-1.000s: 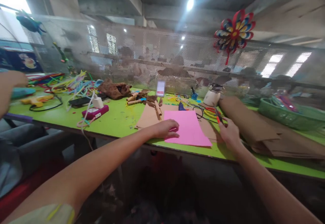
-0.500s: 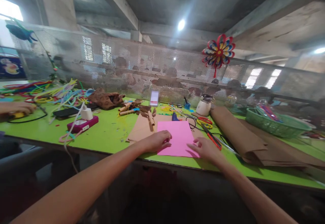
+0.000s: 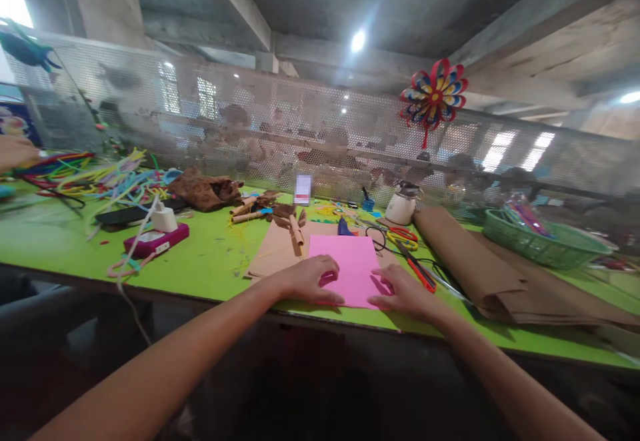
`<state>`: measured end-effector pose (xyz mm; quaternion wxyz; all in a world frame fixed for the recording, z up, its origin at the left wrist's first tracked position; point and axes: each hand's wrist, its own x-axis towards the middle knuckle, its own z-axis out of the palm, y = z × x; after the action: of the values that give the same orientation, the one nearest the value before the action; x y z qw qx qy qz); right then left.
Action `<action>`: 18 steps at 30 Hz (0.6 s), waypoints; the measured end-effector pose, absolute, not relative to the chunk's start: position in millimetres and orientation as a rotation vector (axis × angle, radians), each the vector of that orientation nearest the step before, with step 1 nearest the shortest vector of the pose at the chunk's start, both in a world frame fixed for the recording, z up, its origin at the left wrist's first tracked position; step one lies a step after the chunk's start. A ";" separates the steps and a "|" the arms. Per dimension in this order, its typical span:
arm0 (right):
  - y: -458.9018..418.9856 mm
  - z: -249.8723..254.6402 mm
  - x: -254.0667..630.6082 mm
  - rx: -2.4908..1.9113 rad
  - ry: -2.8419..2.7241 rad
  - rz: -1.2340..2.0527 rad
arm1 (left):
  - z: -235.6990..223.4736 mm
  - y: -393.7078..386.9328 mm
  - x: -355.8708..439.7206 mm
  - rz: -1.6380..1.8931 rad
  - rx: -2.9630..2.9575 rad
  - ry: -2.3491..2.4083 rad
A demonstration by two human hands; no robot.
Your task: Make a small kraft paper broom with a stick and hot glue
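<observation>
A sheet of pink paper [image 3: 350,261] lies flat near the table's front edge. My left hand [image 3: 317,280] rests on its left side, fingers curved and thumb held apart. On the paper's right edge is my right hand [image 3: 397,289], thumb and fingers spread with nothing between them. Brown paper sheets [image 3: 273,254] lie under the pink one, with a small brown paper roll [image 3: 297,233] on top. Just beyond the pink sheet sits a blue tool [image 3: 344,226], apparently a glue gun. An orange-and-black cutter [image 3: 423,274] and scissors [image 3: 403,238] lie to the right.
Folded brown paper [image 3: 460,261] and a green basket [image 3: 560,249] occupy the right side. A white jug [image 3: 401,204] stands behind. Leftward are a purple power strip [image 3: 156,240], colourful strips [image 3: 120,178] and another person's hand [image 3: 17,153]. A mesh partition [image 3: 280,154] backs the table.
My left thumb has stretched along the paper's near edge. My right hand has shifted slightly inward over the sheet. The other person's hand at far left has moved up and left.
</observation>
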<state>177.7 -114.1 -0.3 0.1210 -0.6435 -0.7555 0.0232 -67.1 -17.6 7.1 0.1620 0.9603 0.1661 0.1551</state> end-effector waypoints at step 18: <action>-66.0 0.6 200.6 -1.816 -1.304 0.337 | 6.2 -23.5 -70.9 0.392 2.568 0.611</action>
<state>200.6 -66.0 0.6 0.4263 -0.7267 -0.5216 0.1348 -70.9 -23.5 6.2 0.2345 0.9355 0.2227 0.1427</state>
